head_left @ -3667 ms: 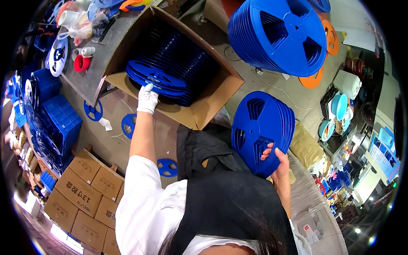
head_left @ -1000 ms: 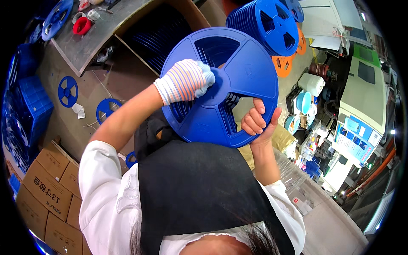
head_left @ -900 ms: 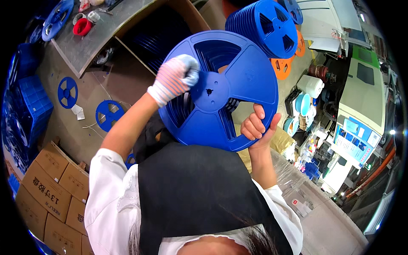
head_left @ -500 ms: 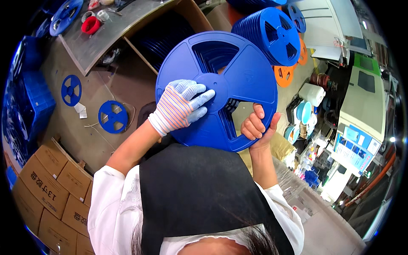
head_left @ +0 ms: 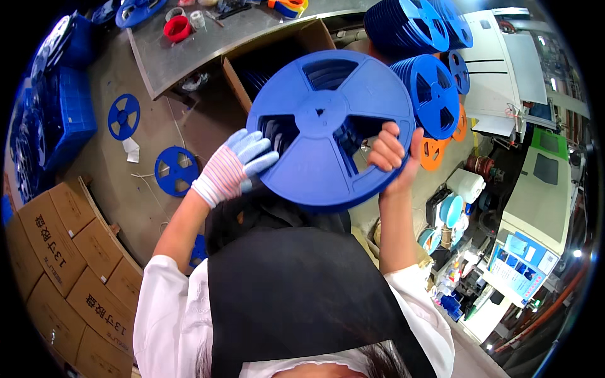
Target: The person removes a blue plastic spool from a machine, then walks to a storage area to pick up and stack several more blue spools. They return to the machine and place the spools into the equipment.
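A stack of blue plastic reels (head_left: pixel 309 171) is held up in front of my chest, its top reel facing me with three cut-out windows around a hub. Bare fingers of my right hand (head_left: pixel 392 155) hook through the right window, with the thumb at the outer rim. My left hand (head_left: pixel 232 165), in a white and blue glove with orange stripes, is at the stack's lower left rim. Its fingers are stretched out and apart; whether they touch the rim is hard to make out. Behind the stack, an open cardboard box (head_left: pixel 237 83) has more blue reels inside.
More stacked blue reels (head_left: pixel 435 94) stand at the right, above orange reels (head_left: pixel 432 154). A metal table (head_left: pixel 151 58) bears a red tape roll (head_left: pixel 177 28). Loose blue reels (head_left: pixel 176 171) lie on the floor. Brown cartons (head_left: pixel 66 242) are piled at the lower left.
My left hand has moved off the hub to the stack's lower left rim. The top reel's windows sit at a different angle. My right hand keeps its grip.
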`<state>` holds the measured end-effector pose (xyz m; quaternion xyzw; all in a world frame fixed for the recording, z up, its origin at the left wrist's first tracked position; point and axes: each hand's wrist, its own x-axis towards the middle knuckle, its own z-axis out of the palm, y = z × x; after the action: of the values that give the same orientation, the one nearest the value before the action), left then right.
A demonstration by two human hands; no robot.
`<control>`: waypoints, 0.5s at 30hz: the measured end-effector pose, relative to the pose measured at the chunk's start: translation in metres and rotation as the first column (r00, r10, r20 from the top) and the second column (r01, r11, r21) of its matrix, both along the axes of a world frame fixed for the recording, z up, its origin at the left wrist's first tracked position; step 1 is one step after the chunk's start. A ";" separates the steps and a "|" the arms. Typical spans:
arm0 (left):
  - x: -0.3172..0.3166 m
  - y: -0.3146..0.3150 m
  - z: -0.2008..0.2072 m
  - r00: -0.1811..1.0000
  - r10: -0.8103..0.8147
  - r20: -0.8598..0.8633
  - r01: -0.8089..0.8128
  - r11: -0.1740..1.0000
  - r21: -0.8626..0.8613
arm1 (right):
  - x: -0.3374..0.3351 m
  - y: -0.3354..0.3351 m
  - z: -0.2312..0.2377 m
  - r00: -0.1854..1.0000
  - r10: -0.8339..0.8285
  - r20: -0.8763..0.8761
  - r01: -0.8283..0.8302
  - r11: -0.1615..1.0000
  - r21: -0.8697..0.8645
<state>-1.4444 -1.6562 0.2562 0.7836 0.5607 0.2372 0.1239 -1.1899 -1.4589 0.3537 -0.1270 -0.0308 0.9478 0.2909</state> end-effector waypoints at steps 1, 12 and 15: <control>-0.003 0.007 0.008 0.998 0.050 -0.042 -0.051 0.999 -0.019 | -0.010 0.005 0.003 1.000 0.013 0.022 -0.013 1.000 -0.010; -0.004 -0.038 -0.005 0.576 0.622 0.530 -0.419 0.782 -0.461 | -0.046 0.022 0.028 0.787 0.036 0.616 -0.280 0.911 0.304; 0.007 -0.054 0.000 -0.562 0.333 0.757 -0.040 0.903 -0.427 | -0.033 0.020 0.017 0.719 -0.028 0.695 -0.302 0.887 0.348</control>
<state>-1.4377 -1.7099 0.2560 0.0326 0.3305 0.7604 0.5581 -1.2232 -1.4384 0.3708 -0.3945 -0.3572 0.8210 0.2067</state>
